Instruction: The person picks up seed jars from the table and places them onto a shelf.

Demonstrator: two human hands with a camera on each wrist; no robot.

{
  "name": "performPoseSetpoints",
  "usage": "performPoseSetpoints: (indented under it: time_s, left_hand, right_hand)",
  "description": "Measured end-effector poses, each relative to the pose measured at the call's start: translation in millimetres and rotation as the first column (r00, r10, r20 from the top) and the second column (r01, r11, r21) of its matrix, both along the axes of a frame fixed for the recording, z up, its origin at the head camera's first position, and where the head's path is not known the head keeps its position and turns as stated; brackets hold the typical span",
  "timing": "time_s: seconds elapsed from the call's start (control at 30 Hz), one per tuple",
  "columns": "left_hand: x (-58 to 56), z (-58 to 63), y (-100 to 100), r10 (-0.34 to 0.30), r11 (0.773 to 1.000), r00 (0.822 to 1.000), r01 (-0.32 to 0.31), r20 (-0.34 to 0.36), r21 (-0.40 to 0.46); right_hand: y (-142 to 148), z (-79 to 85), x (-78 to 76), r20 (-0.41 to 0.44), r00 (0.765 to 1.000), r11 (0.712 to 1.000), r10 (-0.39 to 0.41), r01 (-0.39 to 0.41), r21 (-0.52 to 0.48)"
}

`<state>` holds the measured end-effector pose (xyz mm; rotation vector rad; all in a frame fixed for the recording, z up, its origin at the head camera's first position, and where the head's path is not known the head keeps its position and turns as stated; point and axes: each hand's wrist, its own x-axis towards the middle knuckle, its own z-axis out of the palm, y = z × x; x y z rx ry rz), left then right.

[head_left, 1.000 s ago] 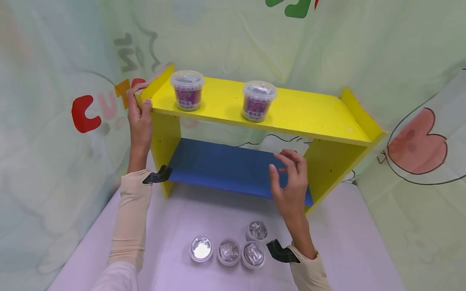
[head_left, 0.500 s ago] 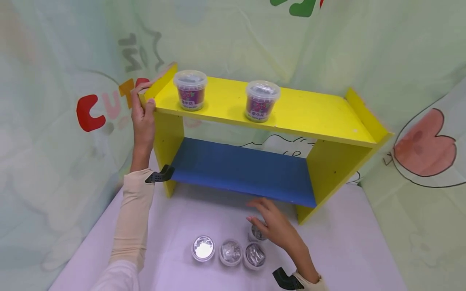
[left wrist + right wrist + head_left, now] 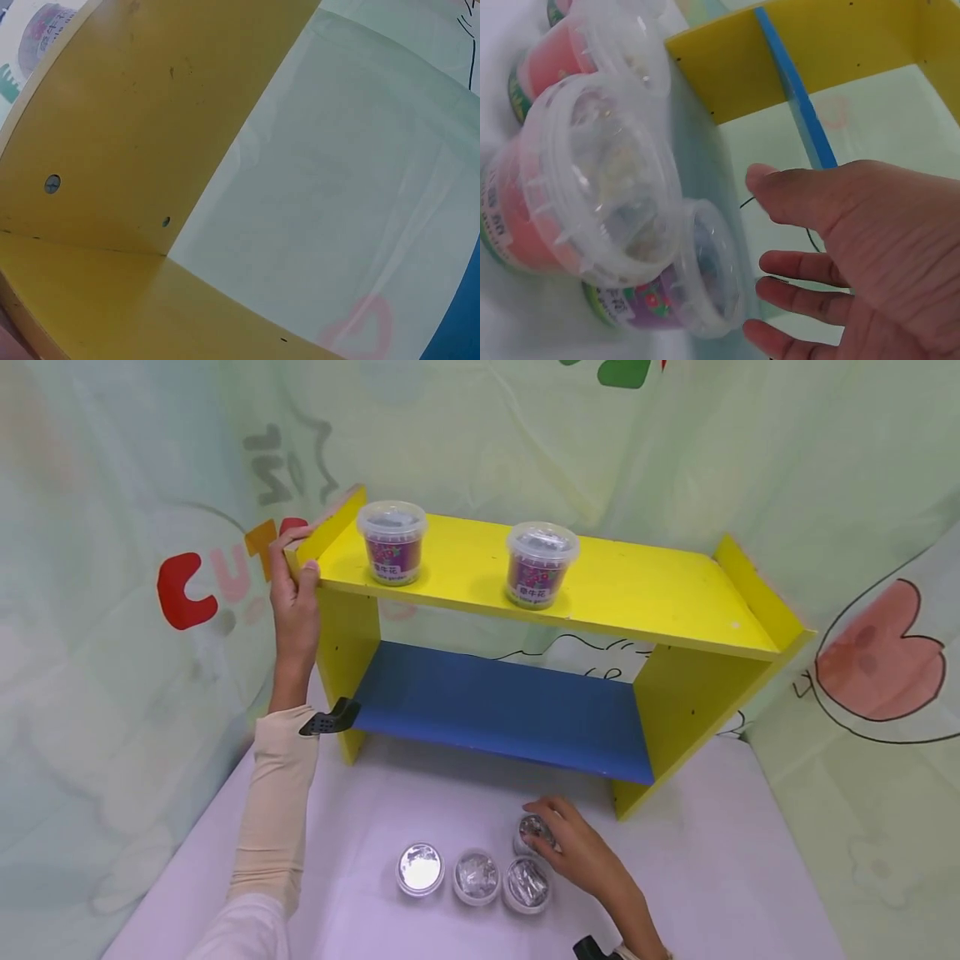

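My left hand [image 3: 296, 614] grips the upper left corner of a yellow shelf [image 3: 637, 585], thumb at the front edge. Two lidded plastic cups with purple labels stand on its top board: a left cup [image 3: 392, 545] and a middle cup [image 3: 538, 568]. Down on the table, my right hand [image 3: 577, 852] reaches over the rearmost cup [image 3: 531, 833], thumb and fingers spread on either side of its lid. In the right wrist view that purple-labelled cup [image 3: 656, 304] sits just beyond the fingertips, with a gap visible.
Beside it stand three more lidded cups: a right cup [image 3: 527, 885], a centre cup [image 3: 476, 877] and a left one, a shiny-lidded cup [image 3: 420, 868]. A blue board [image 3: 495, 710] forms the lower shelf. Printed curtains [image 3: 862, 827] surround the white table [image 3: 720, 860].
My right hand has come down from in front of the blue board to the rearmost cup on the table. The left hand keeps its grip on the shelf corner.
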<state>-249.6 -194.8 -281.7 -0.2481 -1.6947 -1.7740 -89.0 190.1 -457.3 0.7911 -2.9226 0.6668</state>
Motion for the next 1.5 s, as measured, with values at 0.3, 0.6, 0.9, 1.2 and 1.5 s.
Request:
performPoseSetpoints:
  time_s: [0.3,0.6,0.9,1.2,1.5]
  left_hand:
    - [1.2,4.7,-1,0.003,1.000,1.000,-0.003,0.000,0.007]
    - [15.1,14.5,6,0.004,1.000,1.000,-0.004,0.003,0.010]
    - [24.4,17.9,10,-0.006,1.000,1.000,0.006,0.005,0.022]
    - [2.2,1.7,0,0.009,1.000,1.000,-0.009,0.024,-0.001]
    - [2.2,1.5,2,0.010,1.000,1.000,-0.011,0.017,0.001]
  right_hand:
    - [10,1.9,3.1,0.123,0.992,0.999,-0.005,0.000,0.039]
    - [14,-0.4,1.2,0.201,0.979,0.998,-0.029,0.018,0.056]
    - [11,-4.3,3.9,0.272,0.956,0.992,-0.109,0.086,0.095]
    - [13,-6.1,3.7,0.281,0.954,0.992,-0.103,0.080,0.094]
    - [12,-8.9,2.0,0.284,0.952,0.992,-0.115,0.094,0.085]
